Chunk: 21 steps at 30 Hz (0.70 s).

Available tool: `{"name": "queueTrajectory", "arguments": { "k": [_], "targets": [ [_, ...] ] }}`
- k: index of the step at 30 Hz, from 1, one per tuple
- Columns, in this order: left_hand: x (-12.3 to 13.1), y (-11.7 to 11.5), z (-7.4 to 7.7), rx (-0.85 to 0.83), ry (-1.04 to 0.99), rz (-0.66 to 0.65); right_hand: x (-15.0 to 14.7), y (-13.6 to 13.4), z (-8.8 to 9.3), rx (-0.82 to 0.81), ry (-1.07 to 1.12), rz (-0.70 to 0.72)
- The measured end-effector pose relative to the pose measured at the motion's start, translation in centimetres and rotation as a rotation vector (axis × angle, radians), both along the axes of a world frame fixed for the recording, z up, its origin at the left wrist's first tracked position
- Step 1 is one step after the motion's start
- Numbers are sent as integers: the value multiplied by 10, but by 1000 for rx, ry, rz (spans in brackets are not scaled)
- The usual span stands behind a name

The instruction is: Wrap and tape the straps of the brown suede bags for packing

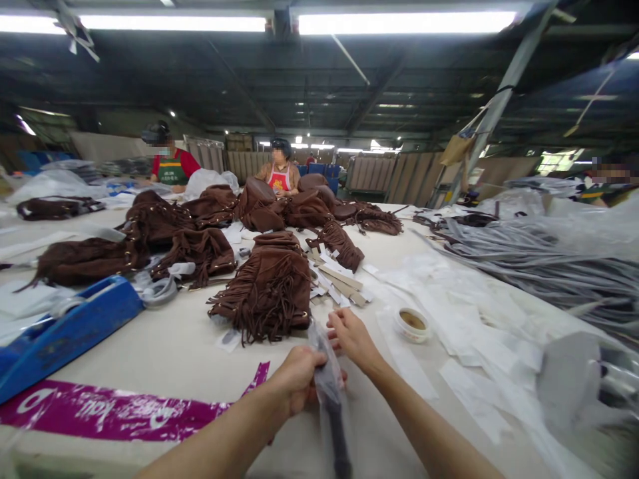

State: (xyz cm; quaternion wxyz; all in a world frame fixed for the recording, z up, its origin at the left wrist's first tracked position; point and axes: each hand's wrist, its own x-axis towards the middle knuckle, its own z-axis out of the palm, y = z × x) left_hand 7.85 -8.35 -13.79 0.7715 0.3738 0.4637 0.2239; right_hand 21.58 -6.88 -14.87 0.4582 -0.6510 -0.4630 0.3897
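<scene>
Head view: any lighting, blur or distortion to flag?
Head view: ceiling lights blown white against a dark roof; head view: wide-angle stretch toward the edges; head view: plastic sleeve in the left hand hazy, its lower end looks soft.

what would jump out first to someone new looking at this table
Probably the fringed brown bag near the centre, with more brown bags heaped behind it. Nearer the camera, the left hand grips a clear plastic sleeve with a dark item inside, the right hand close beside it. A purple strip lies at the lower left.
</scene>
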Motion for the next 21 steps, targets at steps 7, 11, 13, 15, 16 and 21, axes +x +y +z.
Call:
{"name": "queueTrajectory", "arguments": {
  "k": [7, 11, 13, 15, 16, 21],
  "targets": [
    [22, 17, 22, 55, 36, 6, 18, -91, 26, -277, 542, 409],
    [31, 21, 22, 97, 58, -29, 18, -105, 8, -288, 675, 374],
    [29, 19, 21, 125, 77, -70, 23, -102, -1, -268, 748, 378],
    [21, 18, 24, 257, 136, -124, 31, -96, -2, -194, 828, 398],
    [15, 18, 27, 423, 186, -138, 35, -92, 1, -148, 871, 404],
    [1, 36, 38, 1486, 256, -134, 44, -75, 34, -19, 1018, 446]
  ]
}}
